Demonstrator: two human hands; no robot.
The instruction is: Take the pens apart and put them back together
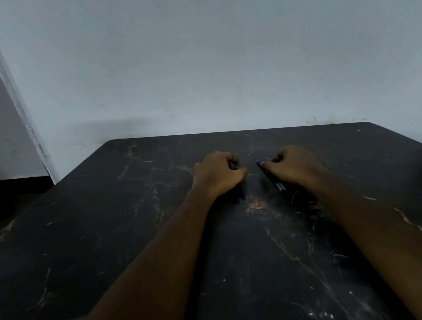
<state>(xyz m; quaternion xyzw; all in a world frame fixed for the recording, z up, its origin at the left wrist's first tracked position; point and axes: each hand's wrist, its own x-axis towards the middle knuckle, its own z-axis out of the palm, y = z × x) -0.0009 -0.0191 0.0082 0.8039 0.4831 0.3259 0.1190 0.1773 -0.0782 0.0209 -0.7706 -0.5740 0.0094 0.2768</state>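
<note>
While fisted on the dark surface, left hand at nine o'clock, right hand at three, gripped blue pens; best pulled straight, parts kept close.

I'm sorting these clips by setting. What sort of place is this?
Probably a plain indoor room, home or small workspace, dimly lit. A dark marble-patterned table stands against a bare pale wall, and the left hand and right hand grip pens on it.
</note>
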